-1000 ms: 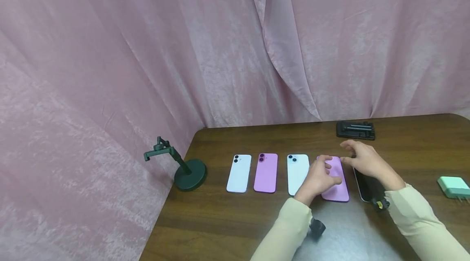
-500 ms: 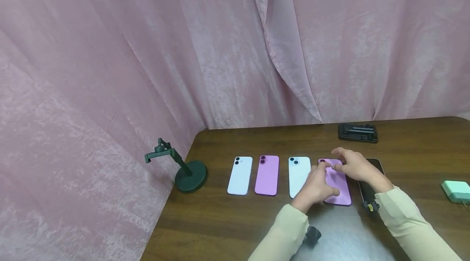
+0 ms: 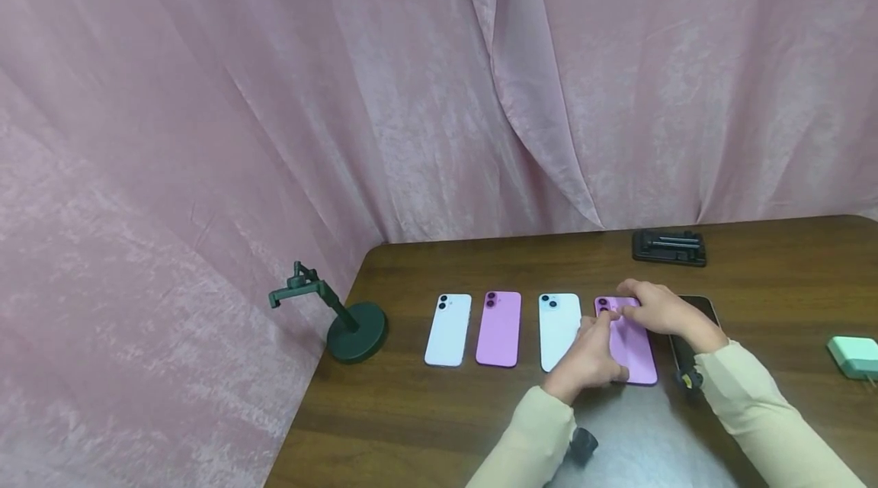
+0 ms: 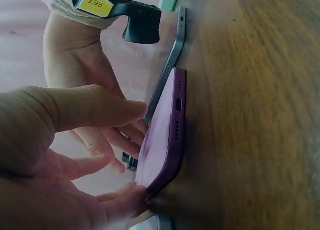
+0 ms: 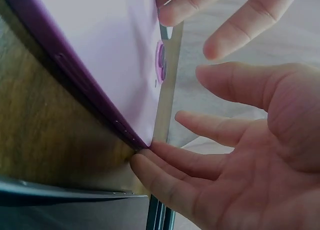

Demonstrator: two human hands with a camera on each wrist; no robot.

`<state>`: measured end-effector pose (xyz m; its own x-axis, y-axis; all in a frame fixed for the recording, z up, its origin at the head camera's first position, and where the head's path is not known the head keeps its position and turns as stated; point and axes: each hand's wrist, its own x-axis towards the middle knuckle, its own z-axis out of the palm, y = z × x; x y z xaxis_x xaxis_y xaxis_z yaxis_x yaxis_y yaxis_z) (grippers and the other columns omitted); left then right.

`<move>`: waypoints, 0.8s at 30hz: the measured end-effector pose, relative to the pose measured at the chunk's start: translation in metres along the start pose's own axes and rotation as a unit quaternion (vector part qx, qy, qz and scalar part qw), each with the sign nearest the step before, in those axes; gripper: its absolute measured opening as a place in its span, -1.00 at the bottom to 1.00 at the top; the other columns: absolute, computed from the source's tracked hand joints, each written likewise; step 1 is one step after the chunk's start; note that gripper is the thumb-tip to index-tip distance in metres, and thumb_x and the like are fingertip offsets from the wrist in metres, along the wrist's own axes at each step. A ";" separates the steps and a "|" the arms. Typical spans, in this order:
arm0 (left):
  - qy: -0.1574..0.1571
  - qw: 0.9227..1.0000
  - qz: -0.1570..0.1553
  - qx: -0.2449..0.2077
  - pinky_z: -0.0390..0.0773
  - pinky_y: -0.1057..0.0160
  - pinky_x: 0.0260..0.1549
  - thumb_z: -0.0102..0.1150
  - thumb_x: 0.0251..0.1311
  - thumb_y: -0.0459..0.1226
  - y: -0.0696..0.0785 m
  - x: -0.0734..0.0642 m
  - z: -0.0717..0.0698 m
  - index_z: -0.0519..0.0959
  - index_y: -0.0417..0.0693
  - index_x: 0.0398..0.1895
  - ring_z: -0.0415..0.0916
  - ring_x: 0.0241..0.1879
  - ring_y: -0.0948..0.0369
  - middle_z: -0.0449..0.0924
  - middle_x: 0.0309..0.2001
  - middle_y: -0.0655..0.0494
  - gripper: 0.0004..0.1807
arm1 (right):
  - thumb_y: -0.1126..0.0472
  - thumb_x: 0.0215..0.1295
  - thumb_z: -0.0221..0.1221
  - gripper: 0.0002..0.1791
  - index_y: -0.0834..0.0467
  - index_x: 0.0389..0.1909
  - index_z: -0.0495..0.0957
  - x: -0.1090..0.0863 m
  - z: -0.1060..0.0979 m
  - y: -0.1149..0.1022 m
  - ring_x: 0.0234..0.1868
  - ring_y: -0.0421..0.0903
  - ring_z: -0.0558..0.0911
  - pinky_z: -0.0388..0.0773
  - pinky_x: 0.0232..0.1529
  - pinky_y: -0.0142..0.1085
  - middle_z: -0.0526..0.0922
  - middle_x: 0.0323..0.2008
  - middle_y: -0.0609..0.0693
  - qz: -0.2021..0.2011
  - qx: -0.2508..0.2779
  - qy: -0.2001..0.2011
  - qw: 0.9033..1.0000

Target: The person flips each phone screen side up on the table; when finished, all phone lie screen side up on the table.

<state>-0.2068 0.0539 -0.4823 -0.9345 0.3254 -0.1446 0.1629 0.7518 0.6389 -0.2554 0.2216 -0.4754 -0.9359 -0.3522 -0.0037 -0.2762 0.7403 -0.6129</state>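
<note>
A purple phone (image 3: 632,351) lies back up on the wooden table between both hands. My left hand (image 3: 587,358) reaches over its left side. In the left wrist view, fingertips touch the phone's edge (image 4: 176,122) side, and the thumb hovers above its back. My right hand (image 3: 664,310) is at the top right corner. In the right wrist view, its fingertips touch that corner of the purple phone (image 5: 110,55), while the thumb stays off it. A dark phone (image 3: 701,306) lies screen up beneath the right wrist, partly hidden.
To the left lie a pale blue phone (image 3: 551,332), a pink phone (image 3: 498,332) and a white phone (image 3: 447,332) in a row. A green stand (image 3: 358,333) is at the left edge. A folded black stand (image 3: 668,247) lies at the back, a mint charger (image 3: 853,357) right.
My right hand has moved left from the dark phone to the purple phone's top corner. My left hand has closed in slightly on the purple phone's lower left side.
</note>
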 end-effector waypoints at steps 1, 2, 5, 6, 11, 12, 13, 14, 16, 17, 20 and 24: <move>-0.002 1.000 0.001 0.006 0.49 0.41 -0.18 0.64 -0.27 -0.40 0.000 0.000 0.000 0.43 0.17 0.31 0.40 -0.08 0.35 0.41 0.12 0.08 -0.05 | 0.33 0.27 0.19 -0.54 0.57 0.08 0.44 0.000 -0.001 0.000 0.04 0.47 0.55 0.50 -0.02 0.27 0.56 0.00 0.52 0.002 0.000 -0.002 1.000; -0.004 1.000 0.002 0.011 0.49 0.41 -0.19 0.65 -0.27 -0.40 0.000 0.000 0.000 0.42 0.17 0.32 0.40 -0.08 0.35 0.40 0.12 0.08 -0.04 | 0.32 0.28 0.19 -0.54 0.57 0.09 0.44 0.000 -0.002 -0.001 0.04 0.47 0.55 0.51 -0.02 0.27 0.56 0.00 0.52 0.004 0.000 -0.004 1.000; -0.009 1.000 0.000 0.020 0.50 0.41 -0.18 0.66 -0.28 -0.40 0.000 0.001 0.001 0.40 0.16 0.34 0.40 -0.05 0.35 0.38 0.14 0.08 -0.02 | 0.31 0.32 0.19 -0.53 0.58 0.10 0.42 0.001 -0.006 -0.002 0.02 0.45 0.56 0.52 -0.04 0.25 0.56 0.00 0.52 0.010 0.001 -0.011 1.000; -0.009 1.000 -0.001 0.022 0.50 0.41 -0.17 0.66 -0.28 -0.39 0.000 0.001 0.002 0.39 0.16 0.34 0.40 -0.03 0.35 0.37 0.15 0.09 -0.01 | 0.30 0.32 0.19 -0.53 0.59 0.10 0.42 0.001 -0.006 -0.003 0.00 0.44 0.57 0.53 -0.05 0.24 0.56 0.00 0.52 0.012 0.000 -0.012 1.000; -0.003 0.999 -0.011 0.039 0.52 0.38 -0.08 0.68 -0.29 -0.38 0.003 0.001 0.005 0.37 0.17 0.37 0.39 0.09 0.32 0.32 0.22 0.08 0.03 | 0.28 0.35 0.17 -0.52 0.60 0.10 0.42 0.001 -0.008 -0.005 -0.02 0.42 0.58 0.54 -0.06 0.22 0.56 -0.02 0.53 0.016 -0.002 -0.010 1.000; -0.001 0.999 -0.013 0.041 0.52 0.37 -0.08 0.68 -0.30 -0.38 0.003 0.001 0.005 0.37 0.17 0.38 0.39 0.10 0.32 0.31 0.23 0.08 0.04 | 0.27 0.35 0.17 -0.52 0.60 0.11 0.42 0.002 -0.008 -0.005 -0.01 0.43 0.58 0.54 -0.05 0.23 0.56 0.00 0.53 0.017 -0.002 -0.011 1.000; 0.001 0.999 -0.014 0.043 0.52 0.37 -0.08 0.68 -0.31 -0.39 0.003 0.002 0.005 0.36 0.17 0.39 0.39 0.10 0.31 0.31 0.23 0.08 0.06 | 0.27 0.36 0.16 -0.51 0.60 0.11 0.42 0.002 -0.008 -0.005 -0.01 0.43 0.57 0.54 -0.05 0.23 0.55 0.00 0.54 0.017 0.000 -0.013 1.000; 0.003 0.999 -0.015 0.045 0.52 0.38 -0.07 0.68 -0.32 -0.39 0.003 0.002 0.005 0.36 0.16 0.39 0.39 0.10 0.31 0.30 0.24 0.07 0.07 | 0.26 0.35 0.16 -0.51 0.60 0.11 0.41 0.002 -0.009 -0.005 -0.01 0.43 0.58 0.54 -0.05 0.23 0.55 0.01 0.54 0.016 0.000 -0.015 1.000; 0.007 0.998 -0.014 0.053 0.52 0.39 -0.08 0.68 -0.34 -0.40 0.003 0.002 0.006 0.35 0.16 0.41 0.39 0.10 0.31 0.30 0.25 0.06 0.09 | 0.25 0.36 0.16 -0.50 0.60 0.11 0.41 0.004 -0.009 -0.004 -0.02 0.42 0.58 0.54 -0.05 0.22 0.55 0.00 0.53 0.017 0.000 -0.020 1.000; 0.008 0.998 -0.012 0.058 0.51 0.40 -0.08 0.68 -0.35 -0.40 0.003 0.002 0.006 0.35 0.15 0.41 0.38 0.09 0.31 0.29 0.25 0.06 0.10 | 0.25 0.36 0.16 -0.50 0.60 0.11 0.42 0.004 -0.009 -0.003 -0.04 0.40 0.59 0.55 -0.07 0.21 0.56 -0.02 0.53 0.019 0.000 -0.021 1.000; 0.011 0.997 -0.005 0.076 0.51 0.41 -0.11 0.68 -0.36 -0.39 0.003 0.002 0.006 0.35 0.15 0.40 0.37 0.09 0.30 0.28 0.26 0.05 0.09 | 0.25 0.35 0.16 -0.50 0.59 0.11 0.42 0.006 -0.010 -0.003 -0.07 0.37 0.60 0.55 -0.09 0.20 0.58 -0.06 0.50 0.023 -0.003 -0.021 1.000; 0.010 0.996 0.000 0.094 0.51 0.43 -0.10 0.68 -0.36 -0.38 0.005 0.002 0.007 0.35 0.14 0.36 0.36 0.11 0.29 0.27 0.26 0.04 0.07 | 0.24 0.35 0.17 -0.52 0.59 0.07 0.45 0.008 -0.010 -0.001 -0.10 0.34 0.61 0.56 -0.10 0.18 0.61 -0.12 0.46 0.020 -0.006 -0.019 1.000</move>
<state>-0.2054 0.0617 -0.4847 -0.9403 0.3154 -0.1277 0.2178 0.8462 0.4863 -0.2654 0.2239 -0.4665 -0.9373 -0.3436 -0.0584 -0.2417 0.7615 -0.6015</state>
